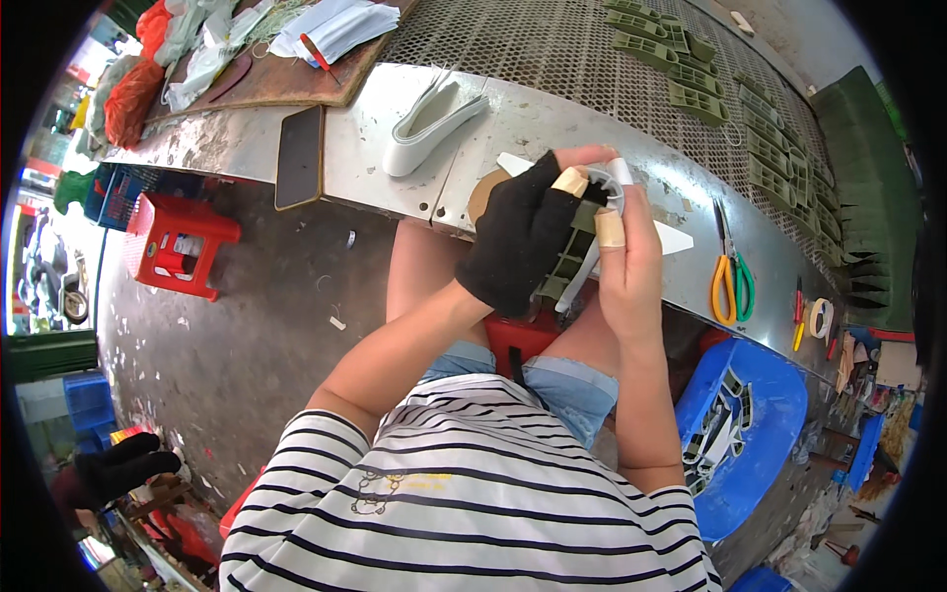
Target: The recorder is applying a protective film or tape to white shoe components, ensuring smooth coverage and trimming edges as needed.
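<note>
My left hand, in a black fingerless glove with a taped fingertip, is closed on an olive-green ribbed plastic piece just past the near edge of the metal bench. From the other side my right hand, bare with tape around several fingers, grips the same piece. A white strip runs along the piece's side; the fingers cover much of both. White pointed ends stick out beyond my right hand. Left of the hands, a folded bundle of white strips lies on the bench.
Scissors with orange and green handles lie at right, before a tape roll. Several green pieces rest on the mesh belt. A phone overhangs the left edge. A blue tub holds white-edged pieces; a red stool stands left.
</note>
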### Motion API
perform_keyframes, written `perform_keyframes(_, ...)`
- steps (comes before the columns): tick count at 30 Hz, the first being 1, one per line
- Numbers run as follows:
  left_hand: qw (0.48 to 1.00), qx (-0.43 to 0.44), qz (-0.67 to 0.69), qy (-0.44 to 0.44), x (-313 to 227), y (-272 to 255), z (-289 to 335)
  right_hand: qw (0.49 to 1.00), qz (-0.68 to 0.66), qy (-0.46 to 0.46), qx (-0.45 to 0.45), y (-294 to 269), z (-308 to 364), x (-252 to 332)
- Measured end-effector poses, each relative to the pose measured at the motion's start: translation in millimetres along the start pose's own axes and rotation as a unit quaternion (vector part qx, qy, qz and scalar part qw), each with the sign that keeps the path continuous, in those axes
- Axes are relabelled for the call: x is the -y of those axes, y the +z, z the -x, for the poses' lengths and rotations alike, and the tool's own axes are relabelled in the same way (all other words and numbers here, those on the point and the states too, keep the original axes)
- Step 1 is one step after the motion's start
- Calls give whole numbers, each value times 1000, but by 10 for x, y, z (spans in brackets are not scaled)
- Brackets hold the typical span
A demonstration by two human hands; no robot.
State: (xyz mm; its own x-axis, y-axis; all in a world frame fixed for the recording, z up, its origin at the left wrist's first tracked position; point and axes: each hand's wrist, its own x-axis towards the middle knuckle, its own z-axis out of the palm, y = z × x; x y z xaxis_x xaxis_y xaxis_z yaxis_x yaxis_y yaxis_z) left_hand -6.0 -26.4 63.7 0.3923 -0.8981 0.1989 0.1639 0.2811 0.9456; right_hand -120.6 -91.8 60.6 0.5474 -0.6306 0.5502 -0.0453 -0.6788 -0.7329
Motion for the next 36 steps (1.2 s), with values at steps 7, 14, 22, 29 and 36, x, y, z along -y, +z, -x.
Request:
perform_keyframes(7, 988, -125, 2, 86, -4, -62, -147, 986, 38, 154, 42, -11, 244, 44)
perform_keyframes(14, 970, -198, 79, -113, 170, -281, -271, 978, 2, 168, 120, -230, 469, 69)
perform_keyframes(22, 892, -11, 196, -408, 46, -120, -176, 960, 176, -196, 98, -392, -161, 308)
perform_keyframes(29, 984, 76, 65, -146, 14, -217, 38, 922, -315, 224, -34, -508, 34, -185)
perform_keyframes(36, 987, 15, 130, -97, 107, -299, 22, 885, -379, 270, -9, -449, 98, -213)
